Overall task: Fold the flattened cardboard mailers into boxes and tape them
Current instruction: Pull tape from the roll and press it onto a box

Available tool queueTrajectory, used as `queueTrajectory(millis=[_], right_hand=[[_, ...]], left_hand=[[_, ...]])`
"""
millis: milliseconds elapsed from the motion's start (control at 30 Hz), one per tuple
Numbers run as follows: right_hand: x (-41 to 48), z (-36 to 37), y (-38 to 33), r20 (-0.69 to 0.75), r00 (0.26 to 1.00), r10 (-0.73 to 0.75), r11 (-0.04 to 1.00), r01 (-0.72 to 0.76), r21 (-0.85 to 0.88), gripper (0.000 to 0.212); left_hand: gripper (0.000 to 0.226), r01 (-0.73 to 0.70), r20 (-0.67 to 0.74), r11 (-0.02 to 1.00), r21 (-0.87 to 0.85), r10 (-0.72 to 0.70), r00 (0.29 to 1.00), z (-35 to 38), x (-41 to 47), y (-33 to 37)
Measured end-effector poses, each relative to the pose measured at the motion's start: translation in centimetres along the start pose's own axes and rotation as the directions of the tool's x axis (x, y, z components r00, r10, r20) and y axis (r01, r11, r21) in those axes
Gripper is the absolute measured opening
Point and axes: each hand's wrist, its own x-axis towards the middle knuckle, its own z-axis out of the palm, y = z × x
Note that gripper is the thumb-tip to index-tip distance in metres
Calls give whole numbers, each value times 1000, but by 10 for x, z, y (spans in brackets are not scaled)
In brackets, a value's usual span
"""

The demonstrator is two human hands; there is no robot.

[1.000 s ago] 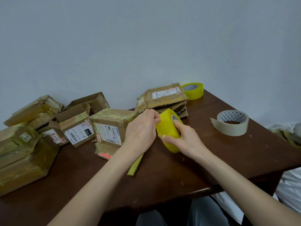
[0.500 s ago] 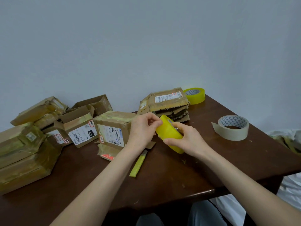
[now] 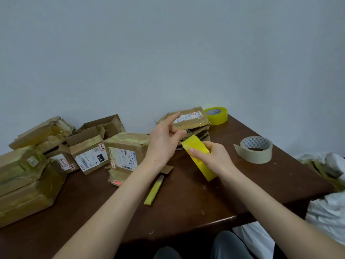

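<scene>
My right hand (image 3: 214, 157) grips a yellow tape roll (image 3: 198, 156), held on edge above the middle of the brown table (image 3: 186, 202). My left hand (image 3: 165, 141) is at the roll's top end, thumb and fingertips pinching at the tape's loose end while the index finger sticks up. Just left of my hands stands a folded, taped box (image 3: 125, 150) with a white label. A stack of flattened mailers (image 3: 188, 121) lies behind my hands near the wall.
A yellow utility knife (image 3: 154, 190) lies on the table under my left forearm. A beige tape roll (image 3: 255, 149) sits to the right, another yellow roll (image 3: 216, 115) at the back. Several taped and open boxes (image 3: 28, 172) crowd the table's left side. White bags (image 3: 328, 212) lie off the right edge.
The roll has tipped further onto its edge in my right hand. My left hand has lifted at the roll's top end, its index finger now raised.
</scene>
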Motion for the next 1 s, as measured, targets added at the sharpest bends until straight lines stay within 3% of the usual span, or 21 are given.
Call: queueTrajectory(millis=[133,300,400,467,533,700,833,1000], right_hand=[[0,1,0,-15,1000,15,1000,-15,-7,37],[2,2,1,-13,999,31,999,-31,8,38],[3,1,1,-14,999,41,999,-41,24,41],[4,0,3,-9,999,51,998,-51,39,57],[3,0,4,-20,998,59,997,-58,48,69],[0,1,4,-25,998,49,995,-47,89,70],[-3,-2,4,5,999,33,994,-33,108,72],[-6,-6,4,34,999,-35,993,31,114,65]], left_hand=[[19,-74,14,997,-5,74,997,1,-6,10],[35,-68,55,997,34,66,996,3,-3,21],[26,-105,96,990,97,95,991,2,4,22],[17,-134,160,972,193,104,982,-2,9,21],[31,-192,220,923,335,122,968,-4,13,16],[15,-285,245,817,501,181,952,-4,10,8],[13,-239,223,795,558,134,966,0,7,1],[20,-103,213,915,391,19,977,1,11,-6]])
